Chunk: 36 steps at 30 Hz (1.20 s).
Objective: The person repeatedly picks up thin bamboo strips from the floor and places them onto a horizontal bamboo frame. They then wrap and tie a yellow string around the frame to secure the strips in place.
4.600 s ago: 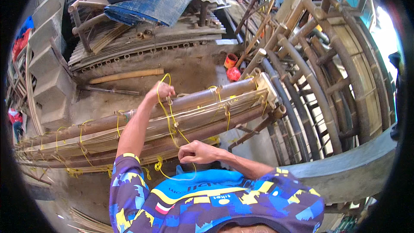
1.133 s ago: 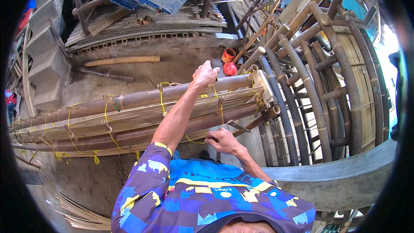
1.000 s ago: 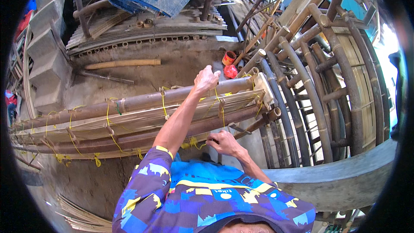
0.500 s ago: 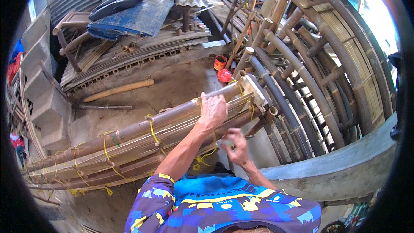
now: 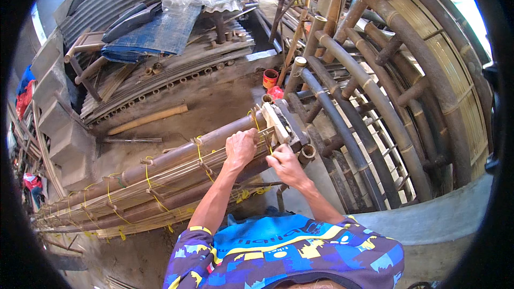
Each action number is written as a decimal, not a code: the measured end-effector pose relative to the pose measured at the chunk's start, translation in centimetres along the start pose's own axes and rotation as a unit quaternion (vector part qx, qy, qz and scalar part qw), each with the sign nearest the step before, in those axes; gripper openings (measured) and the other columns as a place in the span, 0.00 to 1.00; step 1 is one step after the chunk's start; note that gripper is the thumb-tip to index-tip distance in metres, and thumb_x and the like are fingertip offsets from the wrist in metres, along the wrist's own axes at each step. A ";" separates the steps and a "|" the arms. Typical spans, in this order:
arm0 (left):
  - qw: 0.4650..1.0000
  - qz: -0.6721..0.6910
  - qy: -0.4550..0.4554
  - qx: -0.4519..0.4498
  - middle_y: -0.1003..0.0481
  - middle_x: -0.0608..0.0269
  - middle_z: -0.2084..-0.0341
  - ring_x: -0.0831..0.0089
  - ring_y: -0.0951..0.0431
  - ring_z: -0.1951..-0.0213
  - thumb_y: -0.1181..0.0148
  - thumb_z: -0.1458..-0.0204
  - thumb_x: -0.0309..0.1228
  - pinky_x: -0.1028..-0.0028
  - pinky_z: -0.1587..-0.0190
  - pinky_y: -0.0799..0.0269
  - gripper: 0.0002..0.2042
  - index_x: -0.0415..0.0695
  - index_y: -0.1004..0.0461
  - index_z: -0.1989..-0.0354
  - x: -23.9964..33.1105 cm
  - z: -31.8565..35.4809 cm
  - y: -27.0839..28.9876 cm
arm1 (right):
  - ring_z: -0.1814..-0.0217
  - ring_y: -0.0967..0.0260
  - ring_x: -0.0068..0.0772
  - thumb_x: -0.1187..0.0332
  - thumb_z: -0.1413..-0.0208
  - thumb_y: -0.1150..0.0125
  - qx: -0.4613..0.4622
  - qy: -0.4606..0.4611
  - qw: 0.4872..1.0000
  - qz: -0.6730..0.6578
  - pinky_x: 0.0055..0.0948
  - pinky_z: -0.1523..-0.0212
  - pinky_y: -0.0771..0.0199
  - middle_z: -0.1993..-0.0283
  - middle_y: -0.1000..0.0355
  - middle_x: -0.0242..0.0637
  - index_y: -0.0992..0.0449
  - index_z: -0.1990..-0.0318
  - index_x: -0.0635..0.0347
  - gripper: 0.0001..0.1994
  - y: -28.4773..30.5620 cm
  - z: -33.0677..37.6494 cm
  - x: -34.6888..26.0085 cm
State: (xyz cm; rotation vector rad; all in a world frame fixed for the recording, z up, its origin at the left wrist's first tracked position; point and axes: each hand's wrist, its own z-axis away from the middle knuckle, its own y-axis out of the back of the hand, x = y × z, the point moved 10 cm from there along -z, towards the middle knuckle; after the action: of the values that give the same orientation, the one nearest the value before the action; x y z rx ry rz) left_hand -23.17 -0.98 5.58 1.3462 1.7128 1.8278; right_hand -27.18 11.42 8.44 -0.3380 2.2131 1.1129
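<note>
Brown bamboo poles [image 5: 217, 137], two, strung with yellow cord [image 5: 199, 150]: running leftward from beneath my left grip [image 5: 242, 148], its fingers curled together, contents hidden. Right grip [image 5: 283, 161]: fingers bent; clamped or apart, I cannot tell. Pale end block [image 5: 273, 118]: just beyond both.

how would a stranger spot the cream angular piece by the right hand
Start at the long brown bamboo pole running from lower left toward the picture's middle. At its right-hand end, above the right hand, sits the cream angular piece. Its pale straight edges set it apart from that round, darker pole.
</note>
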 end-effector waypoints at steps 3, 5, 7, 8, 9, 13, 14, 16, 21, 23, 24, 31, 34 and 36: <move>0.999 -0.024 -0.022 -0.017 0.26 0.51 0.78 0.56 0.25 0.73 0.44 0.59 0.32 0.61 0.69 0.30 0.07 0.43 0.28 0.73 0.6 -0.1 0.0 | 0.68 0.34 0.33 0.67 0.43 0.60 0.009 0.033 0.942 -0.335 0.29 0.56 0.38 0.75 0.34 0.36 0.35 0.82 0.61 0.16 3.7 -2.5 -1.3; 0.998 -0.026 -0.012 -0.050 0.26 0.50 0.77 0.55 0.25 0.72 0.44 0.58 0.35 0.60 0.68 0.31 0.09 0.44 0.28 0.70 0.5 -0.3 -0.8 | 0.76 0.36 0.26 0.62 0.41 0.62 -0.048 -0.049 0.892 -0.446 0.27 0.66 0.36 0.82 0.37 0.35 0.39 0.85 0.58 0.20 2.8 -6.3 -1.3; 0.997 -0.023 -0.016 -0.068 0.27 0.49 0.76 0.54 0.26 0.70 0.48 0.53 0.40 0.59 0.68 0.31 0.12 0.44 0.27 0.70 0.6 -0.6 -1.4 | 0.81 0.39 0.23 0.62 0.43 0.57 -0.045 -0.030 0.956 -0.289 0.25 0.76 0.38 0.85 0.38 0.31 0.35 0.84 0.59 0.19 2.4 -11.4 -3.6; 0.998 -0.013 -0.004 -0.058 0.27 0.49 0.76 0.54 0.26 0.70 0.50 0.52 0.41 0.59 0.68 0.31 0.13 0.44 0.27 0.71 0.5 -0.7 -1.3 | 0.83 0.40 0.23 0.62 0.44 0.54 -0.139 0.028 0.964 -0.226 0.26 0.78 0.39 0.86 0.38 0.33 0.33 0.84 0.62 0.19 -0.2 -13.8 -6.8; 0.998 -0.008 0.012 -0.056 0.27 0.49 0.76 0.54 0.26 0.70 0.51 0.51 0.42 0.59 0.68 0.31 0.14 0.44 0.27 0.72 0.3 -0.8 -1.4 | 0.83 0.38 0.26 0.63 0.45 0.53 -0.221 0.091 0.961 -0.139 0.29 0.77 0.38 0.87 0.37 0.36 0.31 0.82 0.64 0.18 -2.6 -15.4 -9.5; 1.000 0.003 0.000 -0.008 0.28 0.46 0.76 0.52 0.28 0.73 0.59 0.47 0.42 0.57 0.68 0.33 0.19 0.40 0.27 0.75 0.6 -1.2 -0.9 | 0.58 0.36 0.45 0.57 0.49 0.49 0.105 0.352 0.913 -0.177 0.38 0.58 0.35 0.62 0.32 0.46 0.26 0.67 0.56 0.13 1.2 -22.5 -14.6; 0.999 0.031 0.008 0.008 0.28 0.45 0.76 0.51 0.28 0.72 0.58 0.47 0.42 0.56 0.67 0.34 0.20 0.39 0.28 0.77 0.5 -1.1 -0.6 | 0.57 0.35 0.42 0.53 0.48 0.54 0.132 0.288 0.947 0.054 0.35 0.56 0.35 0.61 0.31 0.42 0.25 0.66 0.53 0.16 -0.4 -23.7 -12.4; 0.999 0.039 -0.010 0.036 0.29 0.43 0.80 0.49 0.29 0.74 0.56 0.48 0.40 0.56 0.69 0.35 0.19 0.37 0.30 0.81 0.9 -1.3 0.2 | 0.65 0.29 0.38 0.52 0.51 0.52 -0.246 0.068 0.916 0.310 0.34 0.63 0.29 0.66 0.27 0.36 0.25 0.66 0.51 0.16 -8.8 -24.1 -1.5; 0.996 0.043 0.071 -0.035 0.28 0.43 0.77 0.48 0.28 0.71 0.55 0.50 0.43 0.56 0.66 0.34 0.19 0.38 0.27 0.74 -0.8 -1.9 -1.4 | 0.78 0.36 0.25 0.61 0.51 0.49 -0.511 -0.036 0.858 -0.047 0.30 0.76 0.34 0.77 0.30 0.33 0.28 0.75 0.61 0.12 -13.2 -17.3 5.9; 0.996 0.040 0.079 -0.024 0.28 0.45 0.76 0.48 0.28 0.71 0.55 0.50 0.44 0.56 0.66 0.34 0.19 0.38 0.27 0.73 -1.0 -1.8 -1.6 | 0.81 0.40 0.21 0.61 0.45 0.53 -0.349 -0.134 0.842 -0.389 0.25 0.77 0.36 0.81 0.35 0.29 0.32 0.73 0.58 0.11 -9.2 -17.8 3.6; 0.996 0.026 0.077 -0.025 0.27 0.45 0.75 0.49 0.27 0.70 0.54 0.50 0.43 0.56 0.66 0.33 0.19 0.38 0.27 0.74 -0.9 -1.7 -1.8 | 0.83 0.40 0.19 0.59 0.45 0.52 -0.355 -0.123 0.759 -0.531 0.22 0.80 0.38 0.83 0.38 0.27 0.32 0.72 0.59 0.12 -7.4 -16.9 0.5; 0.977 0.170 0.107 -0.075 0.25 0.56 0.78 0.66 0.26 0.75 0.53 0.54 0.37 0.72 0.69 0.31 0.13 0.44 0.24 0.79 -2.1 -3.7 1.0 | 0.69 0.33 0.53 0.65 0.52 0.49 -0.377 0.090 0.916 -0.102 0.45 0.67 0.34 0.74 0.31 0.50 0.30 0.75 0.63 0.10 -6.2 -0.4 -3.5; 0.899 0.433 0.019 0.062 0.26 0.64 0.82 0.80 0.34 0.82 0.53 0.52 0.30 0.79 0.79 0.40 0.10 0.40 0.26 0.77 -3.3 -9.3 4.5 | 0.70 0.33 0.52 0.64 0.54 0.47 -0.264 0.147 0.931 -0.203 0.45 0.68 0.33 0.77 0.31 0.49 0.30 0.76 0.63 0.10 -5.8 0.3 -3.7; 0.939 0.328 0.095 0.051 0.26 0.64 0.84 0.77 0.31 0.82 0.49 0.55 0.29 0.74 0.77 0.35 0.10 0.40 0.24 0.81 -6.8 -12.3 1.5 | 0.71 0.33 0.52 0.64 0.54 0.47 -0.341 0.137 0.923 -0.111 0.44 0.68 0.33 0.77 0.31 0.49 0.30 0.76 0.63 0.10 -7.0 1.0 -2.9</move>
State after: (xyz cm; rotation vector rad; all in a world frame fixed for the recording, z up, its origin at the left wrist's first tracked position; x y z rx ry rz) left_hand -28.54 -14.04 5.88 2.0252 1.5749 2.2952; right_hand -21.12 7.79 5.43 -1.0650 1.8675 1.7646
